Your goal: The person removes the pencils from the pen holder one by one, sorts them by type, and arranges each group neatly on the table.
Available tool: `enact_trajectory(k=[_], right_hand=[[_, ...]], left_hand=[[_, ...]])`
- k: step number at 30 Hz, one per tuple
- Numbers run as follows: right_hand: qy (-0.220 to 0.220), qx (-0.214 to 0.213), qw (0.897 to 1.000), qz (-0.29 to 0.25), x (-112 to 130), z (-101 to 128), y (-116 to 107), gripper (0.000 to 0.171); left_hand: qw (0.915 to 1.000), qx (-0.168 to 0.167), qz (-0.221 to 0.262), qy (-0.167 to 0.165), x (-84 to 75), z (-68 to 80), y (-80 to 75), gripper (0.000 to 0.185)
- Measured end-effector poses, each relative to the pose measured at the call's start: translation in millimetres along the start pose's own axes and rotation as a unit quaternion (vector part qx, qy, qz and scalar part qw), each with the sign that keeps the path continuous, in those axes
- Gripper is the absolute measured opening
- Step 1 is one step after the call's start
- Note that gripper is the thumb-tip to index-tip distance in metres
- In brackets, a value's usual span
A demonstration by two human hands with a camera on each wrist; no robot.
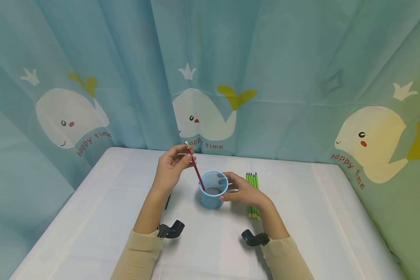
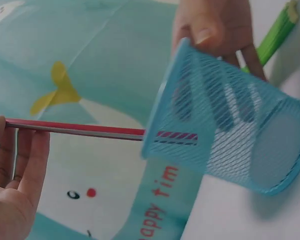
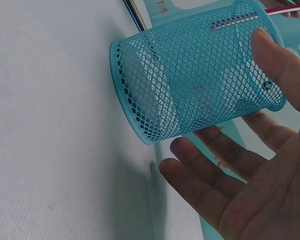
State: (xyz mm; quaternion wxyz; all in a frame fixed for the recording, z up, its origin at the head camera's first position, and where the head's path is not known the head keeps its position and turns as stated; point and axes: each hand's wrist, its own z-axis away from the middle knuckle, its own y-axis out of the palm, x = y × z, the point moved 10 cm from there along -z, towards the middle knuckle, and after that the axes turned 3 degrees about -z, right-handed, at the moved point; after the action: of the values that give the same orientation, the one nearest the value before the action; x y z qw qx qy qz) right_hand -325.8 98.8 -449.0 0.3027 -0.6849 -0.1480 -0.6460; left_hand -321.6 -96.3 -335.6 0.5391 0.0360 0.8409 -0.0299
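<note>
My left hand pinches a red pencil near its white eraser end, between thumb and fingertips. The pencil slants down past the rim of a light-blue mesh pencil cup, and its lower end shows through the mesh in the left wrist view. My right hand holds the cup from the right side, thumb at the near rim and fingers around the back. In the right wrist view the thumb lies along the cup's upper wall, with the lower fingers spread below it. The cup's base is at the white tabletop.
Several green pencils lie side by side on the white table, just right of my right hand. Dark pencils lie partly hidden beside my left forearm. A blue-green curtain with printed whales hangs behind the table.
</note>
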Motion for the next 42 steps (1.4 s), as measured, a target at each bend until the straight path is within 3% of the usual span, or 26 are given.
enact_trajectory(k=[20,30,35,42], right_hand=[[0.007,0.005,1.0,0.002,-3.1,-0.3,0.9,0.069],[0.01,0.006,1.0,-0.001,-4.0,1.2,2.0,0.07],[0.007,0.009,1.0,-0.005,-3.2,0.5,1.8,0.069],[0.006,0.007,1.0,-0.008,-3.1,1.1,1.3,0.069]], left_hand=[[0.9951,-0.028,0.095,0.004,-15.3,5.3,-36.7,0.019],[0.9964,-0.04,0.074,0.004,-10.5,5.9,-45.2,0.019],[0.9971,-0.05,0.055,-0.017,-3.3,5.2,-51.4,0.021],[0.9942,-0.045,-0.007,-0.097,21.2,6.6,-55.9,0.025]])
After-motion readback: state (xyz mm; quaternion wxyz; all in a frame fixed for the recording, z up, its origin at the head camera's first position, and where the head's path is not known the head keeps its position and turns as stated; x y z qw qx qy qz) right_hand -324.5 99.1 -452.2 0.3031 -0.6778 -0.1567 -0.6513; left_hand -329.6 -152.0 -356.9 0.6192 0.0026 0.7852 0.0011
